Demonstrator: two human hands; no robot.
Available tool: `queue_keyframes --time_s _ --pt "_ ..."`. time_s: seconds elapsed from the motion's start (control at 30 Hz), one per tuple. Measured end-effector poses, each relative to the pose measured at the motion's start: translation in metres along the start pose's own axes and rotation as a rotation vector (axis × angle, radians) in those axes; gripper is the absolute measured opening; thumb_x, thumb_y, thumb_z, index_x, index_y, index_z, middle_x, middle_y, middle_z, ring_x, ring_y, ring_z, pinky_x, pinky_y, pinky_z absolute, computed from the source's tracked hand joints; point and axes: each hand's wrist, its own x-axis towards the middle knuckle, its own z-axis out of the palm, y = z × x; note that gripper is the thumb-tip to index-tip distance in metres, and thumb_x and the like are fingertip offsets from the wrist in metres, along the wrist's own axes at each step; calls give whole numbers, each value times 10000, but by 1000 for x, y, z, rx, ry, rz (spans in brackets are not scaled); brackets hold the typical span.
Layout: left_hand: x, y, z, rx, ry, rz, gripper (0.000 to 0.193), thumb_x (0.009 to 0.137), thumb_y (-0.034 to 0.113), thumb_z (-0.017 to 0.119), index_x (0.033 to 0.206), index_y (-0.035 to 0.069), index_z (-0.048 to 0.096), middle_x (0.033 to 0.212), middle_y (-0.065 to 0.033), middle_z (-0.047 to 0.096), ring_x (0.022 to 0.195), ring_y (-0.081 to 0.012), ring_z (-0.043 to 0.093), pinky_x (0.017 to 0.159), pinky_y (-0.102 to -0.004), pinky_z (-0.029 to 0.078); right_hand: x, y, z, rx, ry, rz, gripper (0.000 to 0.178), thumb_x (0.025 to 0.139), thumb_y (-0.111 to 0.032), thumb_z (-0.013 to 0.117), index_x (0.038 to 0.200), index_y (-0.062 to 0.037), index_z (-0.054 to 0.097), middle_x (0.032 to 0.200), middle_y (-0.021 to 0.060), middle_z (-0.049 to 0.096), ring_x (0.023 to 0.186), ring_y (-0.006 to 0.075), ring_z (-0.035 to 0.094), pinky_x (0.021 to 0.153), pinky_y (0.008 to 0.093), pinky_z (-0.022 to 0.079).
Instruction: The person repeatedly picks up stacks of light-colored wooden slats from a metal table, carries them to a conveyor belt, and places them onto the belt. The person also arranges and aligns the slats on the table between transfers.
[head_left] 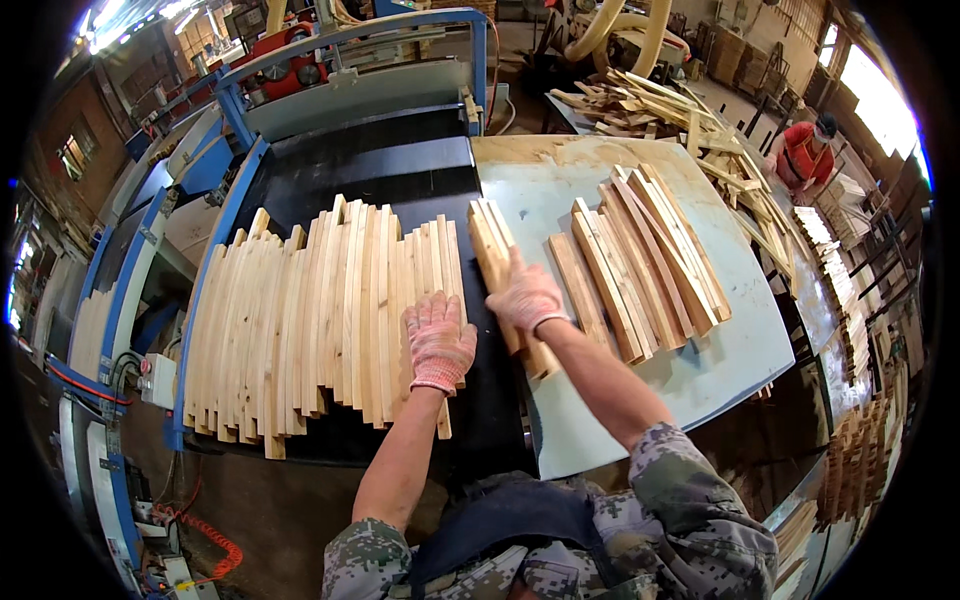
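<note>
The left hand (440,345) and right hand (527,297) wear matching knitted work gloves, pale with a pinkish-red tint, the right one slightly blurred. Each glove ends at the wrist in a snug ribbed cuff (436,374), pinker on the left. The forearms (398,465) are bare up to the elbows, where the wide sleeves (692,490) of a camouflage shirt begin, patterned in small blocky patches of green, dark grey and off-white. Over the chest sits a plain dark navy apron-like piece (505,530), curved along its upper edge.
</note>
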Motion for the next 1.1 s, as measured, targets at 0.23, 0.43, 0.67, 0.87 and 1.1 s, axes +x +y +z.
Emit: queue_keyframes --time_s 0.23,0.43,0.67,0.87,1.1 --pt "2 -4 7 -97 23 3 686 1013 431 628 1576 47 550 1660 -216 496 1576 -409 391 1337 -564 193 2 9 35 224 -120 -200 1067 910 -474 742 1752 -102 202 1457 300 622 1351 442 623 1162 481 495" --pt "0 2 -2 -32 -41 6 700 1013 448 628 1569 29 548 1672 -237 475 1581 -419 382 1343 -549 192 -3 57 52 458 -56 -276 982 929 -426 716 1726 -61 274 1407 290 669 1323 418 647 1149 454 495" --pt "2 7 -11 -30 -25 45 663 991 279 719 1575 22 540 1640 -216 516 1574 -397 406 1333 -529 251 19 60 67 500 -46 -198 801 944 -476 709 1591 -66 475 1338 266 704 1267 419 673 1099 478 520" --pt "-35 -100 -35 -467 188 -54 674 1017 219 728 1612 10 491 1643 -227 502 1560 -384 431 1297 -480 346 45 59 54 634 -103 -240 569 930 -478 710 1293 -40 711 1229 269 758 1177 434 713 1031 476 540" --pt "-150 -310 -137 66 400 -591 782 992 324 747 1647 29 436 1690 -243 441 1580 -396 389 1313 -502 294 51 61 50 903 -257 -146 373 955 -276 704 1219 -24 777 963 80 770 871 148 677 792 353 550"
